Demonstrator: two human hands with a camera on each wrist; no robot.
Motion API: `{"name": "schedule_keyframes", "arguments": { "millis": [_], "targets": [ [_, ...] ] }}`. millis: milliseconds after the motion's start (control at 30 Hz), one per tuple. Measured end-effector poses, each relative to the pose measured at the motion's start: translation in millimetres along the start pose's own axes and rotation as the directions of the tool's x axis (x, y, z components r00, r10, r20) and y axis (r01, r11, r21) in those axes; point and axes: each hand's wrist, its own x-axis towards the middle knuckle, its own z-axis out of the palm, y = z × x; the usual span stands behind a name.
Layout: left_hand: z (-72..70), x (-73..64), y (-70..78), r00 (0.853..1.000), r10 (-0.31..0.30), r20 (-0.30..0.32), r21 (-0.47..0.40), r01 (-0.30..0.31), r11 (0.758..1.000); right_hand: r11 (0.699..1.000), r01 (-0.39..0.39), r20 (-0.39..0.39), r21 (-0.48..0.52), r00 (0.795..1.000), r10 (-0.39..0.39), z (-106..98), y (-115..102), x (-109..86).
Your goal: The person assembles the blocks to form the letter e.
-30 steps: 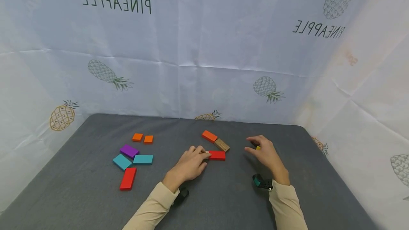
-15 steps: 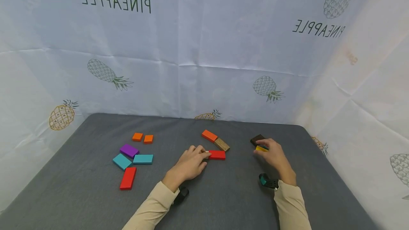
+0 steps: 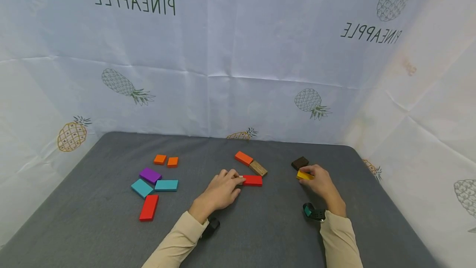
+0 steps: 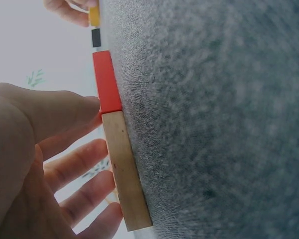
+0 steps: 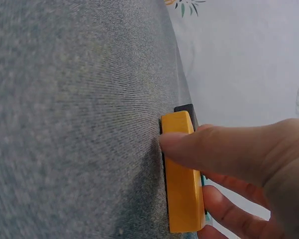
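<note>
In the head view my left hand (image 3: pixel 219 191) lies over a light wooden block (image 4: pixel 125 169) standing end to end with a red block (image 3: pixel 253 180). Its fingertips meet the wooden block's upper edge in the left wrist view, and the thumb tip touches the red block near the joint. My right hand (image 3: pixel 320 181) pinches a yellow block (image 5: pixel 182 189), thumb on the near face and fingers behind it. Just beyond the yellow block is a dark brown block (image 3: pixel 299 163). A teal edge shows behind the yellow block in the right wrist view.
An orange-red block (image 3: pixel 243 158) and a brown wooden block (image 3: pixel 258 168) lie end to end beyond the left hand. At left are two small orange blocks (image 3: pixel 160 159), a purple block (image 3: pixel 150 175), two teal blocks (image 3: pixel 166 185) and a red block (image 3: pixel 149 208).
My right hand has shifted right and slightly nearer, closing its fingers on the yellow block. The dark brown block has come into view behind it. My left hand stays where it was.
</note>
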Motion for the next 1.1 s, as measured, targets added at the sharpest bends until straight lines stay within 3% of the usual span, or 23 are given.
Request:
{"name": "schedule_keyframes", "arguments": {
  "millis": [500,1100],
  "targets": [
    [0.1,-0.6,0.3,1.0,-0.006,0.006,-0.002,0.006,1.0,1.0,-0.02,0.063,0.011,0.998,0.019,1,-7,3.2],
    [-1.7,-0.7,1.3,1.0,-0.003,0.007,-0.009,0.004,1.0,0.997,0.067,0.035,0.031,0.997,-0.068,7,-13,5.9]
  ]
}}
